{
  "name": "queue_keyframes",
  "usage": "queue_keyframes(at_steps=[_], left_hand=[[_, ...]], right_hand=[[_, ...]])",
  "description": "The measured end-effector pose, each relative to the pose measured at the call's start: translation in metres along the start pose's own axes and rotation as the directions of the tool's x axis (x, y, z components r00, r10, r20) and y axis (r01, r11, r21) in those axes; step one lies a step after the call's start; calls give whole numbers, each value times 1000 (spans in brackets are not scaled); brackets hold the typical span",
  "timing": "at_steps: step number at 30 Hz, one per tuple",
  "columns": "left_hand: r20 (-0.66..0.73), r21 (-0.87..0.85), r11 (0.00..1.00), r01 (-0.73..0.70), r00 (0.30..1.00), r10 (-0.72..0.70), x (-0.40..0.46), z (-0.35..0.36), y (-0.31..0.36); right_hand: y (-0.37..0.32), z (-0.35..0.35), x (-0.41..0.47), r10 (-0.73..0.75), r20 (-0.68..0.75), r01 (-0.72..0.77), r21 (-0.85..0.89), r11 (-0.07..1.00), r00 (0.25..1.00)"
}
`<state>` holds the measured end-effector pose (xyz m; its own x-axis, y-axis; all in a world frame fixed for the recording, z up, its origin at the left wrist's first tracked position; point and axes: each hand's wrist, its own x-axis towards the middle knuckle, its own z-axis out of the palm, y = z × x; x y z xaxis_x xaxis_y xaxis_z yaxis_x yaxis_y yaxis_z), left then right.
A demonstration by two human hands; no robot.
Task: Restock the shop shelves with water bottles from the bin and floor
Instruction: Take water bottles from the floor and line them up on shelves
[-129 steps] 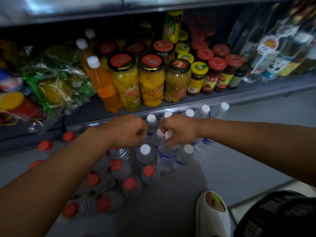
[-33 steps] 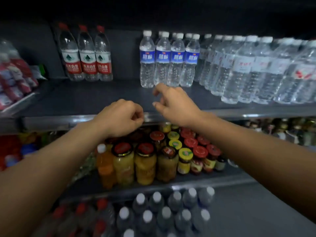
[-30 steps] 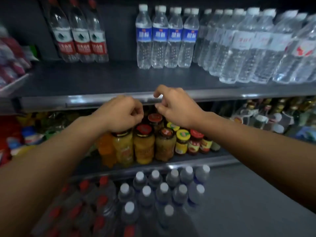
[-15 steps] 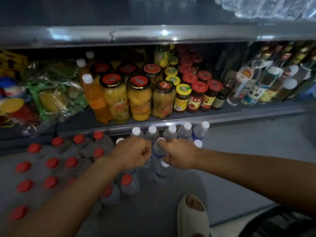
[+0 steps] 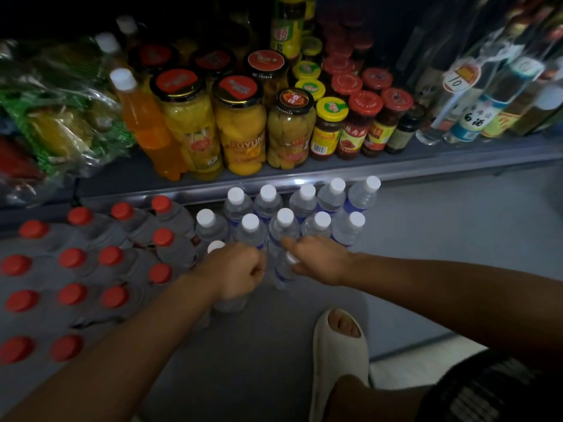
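Note:
Several white-capped water bottles [image 5: 285, 216] stand in a tight cluster on the floor below the lowest shelf. My left hand [image 5: 236, 271] is a closed fist over the top of one bottle [image 5: 230, 306] at the cluster's near edge; its cap is hidden under the hand. Just to the right, my right hand [image 5: 320, 260] curls its fingers around the neck of a neighbouring bottle [image 5: 285, 268]. A large pack of red-capped water bottles [image 5: 91, 269] fills the floor on the left.
The lowest shelf [image 5: 335, 172] carries fruit jars [image 5: 240, 126], sauce jars, an orange drink bottle [image 5: 146, 123], bagged goods on the left and glass bottles on the right. My foot in a cream slipper [image 5: 338, 345] stands close behind the cluster. Grey floor stretches to the right.
My hands came down from the upper shelf edge to the floor bottles and closed on two of them. The view tilted down, so the upper shelf of water bottles is out of sight.

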<state>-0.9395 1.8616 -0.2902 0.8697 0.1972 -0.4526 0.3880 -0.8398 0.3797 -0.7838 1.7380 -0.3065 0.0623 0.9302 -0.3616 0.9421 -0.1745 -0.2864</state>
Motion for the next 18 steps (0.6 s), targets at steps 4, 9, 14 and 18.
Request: queue_keyframes(at_steps=[4,9,14,18], left_hand=[[-22,6,1000,-9,1000,9,-9,-14,6],[-94,-12,1000,-24,995,23,-24,-50,22],[-203,-15,998,-60,977,56,-43,-97,40],[-333,48,996,-71,939,83,-62,-139,53]], right_hand=[[-2,-24,-8,6,28,-8,72,997,1000],[-13,-73,-26,-12,-55,20,142,990,998],[-26,-134,-50,13,-259,42,204,978,966],[-38,-188,-69,12,-378,76,217,973,926]])
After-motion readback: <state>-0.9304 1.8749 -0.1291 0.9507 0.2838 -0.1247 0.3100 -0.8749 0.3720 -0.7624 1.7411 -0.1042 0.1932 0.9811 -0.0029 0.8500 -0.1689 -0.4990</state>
